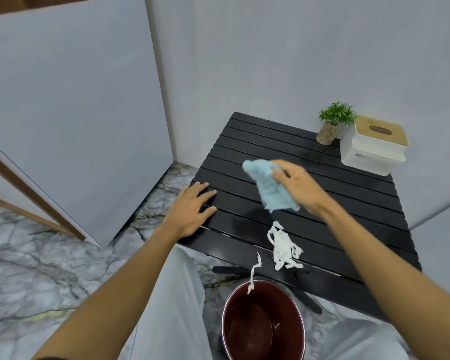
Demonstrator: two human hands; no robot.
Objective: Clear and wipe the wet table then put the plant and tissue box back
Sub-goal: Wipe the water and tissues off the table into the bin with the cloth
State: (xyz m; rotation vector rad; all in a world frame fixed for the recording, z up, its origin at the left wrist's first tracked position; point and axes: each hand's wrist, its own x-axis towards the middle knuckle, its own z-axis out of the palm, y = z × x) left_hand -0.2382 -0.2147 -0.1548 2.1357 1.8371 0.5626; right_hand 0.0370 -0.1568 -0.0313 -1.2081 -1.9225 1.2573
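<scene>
A black slatted table (322, 209) stands against the grey wall. My right hand (299, 185) holds a light blue cloth (268, 188) above the table's middle, the cloth hanging loose. My left hand (192, 206) rests flat, fingers spread, on the table's left edge. A small green plant (333, 123) in a pebbled pot and a white tissue box (372, 144) with a wooden lid stand together at the far right corner. Shredded white tissue (283, 248) lies near the front edge, and one strip (253, 274) hangs over it.
A dark red bin (260, 326) with a metal rim sits on the marble floor just below the table's front edge, between my legs. A grey panel with a wooden frame (70, 126) leans to the left of the table.
</scene>
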